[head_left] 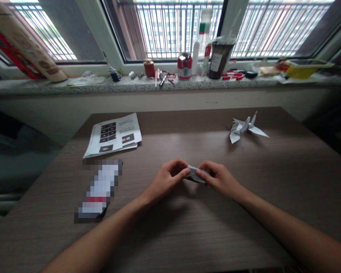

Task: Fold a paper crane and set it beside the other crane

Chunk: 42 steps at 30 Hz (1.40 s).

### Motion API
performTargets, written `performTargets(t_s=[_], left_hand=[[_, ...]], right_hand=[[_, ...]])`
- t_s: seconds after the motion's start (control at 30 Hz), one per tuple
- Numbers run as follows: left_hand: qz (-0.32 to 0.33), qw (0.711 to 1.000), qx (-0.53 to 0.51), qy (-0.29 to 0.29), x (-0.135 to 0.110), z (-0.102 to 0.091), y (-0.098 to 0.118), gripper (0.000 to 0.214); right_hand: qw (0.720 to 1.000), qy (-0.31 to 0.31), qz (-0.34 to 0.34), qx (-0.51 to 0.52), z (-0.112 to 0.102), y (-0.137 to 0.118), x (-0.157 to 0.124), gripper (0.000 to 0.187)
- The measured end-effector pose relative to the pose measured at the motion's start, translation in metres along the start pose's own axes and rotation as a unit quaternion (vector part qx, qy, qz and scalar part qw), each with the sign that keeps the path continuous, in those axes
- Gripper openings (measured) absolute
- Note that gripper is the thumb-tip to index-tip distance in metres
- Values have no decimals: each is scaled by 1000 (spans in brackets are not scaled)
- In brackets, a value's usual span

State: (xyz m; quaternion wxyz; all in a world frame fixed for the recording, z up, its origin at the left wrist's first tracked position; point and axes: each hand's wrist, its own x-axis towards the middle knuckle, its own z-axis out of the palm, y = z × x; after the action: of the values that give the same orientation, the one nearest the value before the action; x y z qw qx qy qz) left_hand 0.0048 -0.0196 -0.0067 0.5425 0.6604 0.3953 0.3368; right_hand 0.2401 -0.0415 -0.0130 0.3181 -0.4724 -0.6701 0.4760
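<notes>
Between my two hands is a small folded piece of paper (193, 174), pale with greyish print, held just over the brown table. My left hand (172, 173) pinches its left end between thumb and fingers. At its right end my right hand (216, 173) grips it the same way, the thumb lying on top. The fingertips behind the paper are partly hidden. Farther back on the right, apart from both hands, stands a folded paper crane (241, 129) with wings spread.
Printed sheets (116, 134) lie at the table's back left. Nearer on the left is a blurred-out flat object (99, 189). Beyond the table (170, 132), the windowsill (102, 88) carries a red can (184, 66), a dark cup (220, 58), bottles (199, 49) and a yellow container (304, 69).
</notes>
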Motion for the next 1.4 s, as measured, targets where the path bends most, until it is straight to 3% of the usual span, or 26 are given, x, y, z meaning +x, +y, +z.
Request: performTargets(t_s=[0.47, 0.7, 0.83, 0.97, 1.13, 1.4], left_hand=[[10, 997, 18, 78, 2, -3, -2, 28], [26, 991, 108, 71, 0, -4, -5, 23], [106, 967, 222, 66, 0, -7, -14, 12], [224, 915, 336, 1, 1, -10, -22, 21], [247, 879, 405, -52, 2, -9, -27, 28], [247, 861, 444, -28, 5, -3, -28, 16]], right_hand=[[997, -1, 30, 76, 0, 4, 4, 36], [999, 13, -8, -31, -4, 8, 7, 31], [989, 43, -65, -128, -9, 12, 10, 25], [966, 67, -113, -223, -15, 19, 14, 23], [943, 84, -144, -290, -17, 28, 18, 24], [938, 88, -163, -293, -19, 31, 19, 19]])
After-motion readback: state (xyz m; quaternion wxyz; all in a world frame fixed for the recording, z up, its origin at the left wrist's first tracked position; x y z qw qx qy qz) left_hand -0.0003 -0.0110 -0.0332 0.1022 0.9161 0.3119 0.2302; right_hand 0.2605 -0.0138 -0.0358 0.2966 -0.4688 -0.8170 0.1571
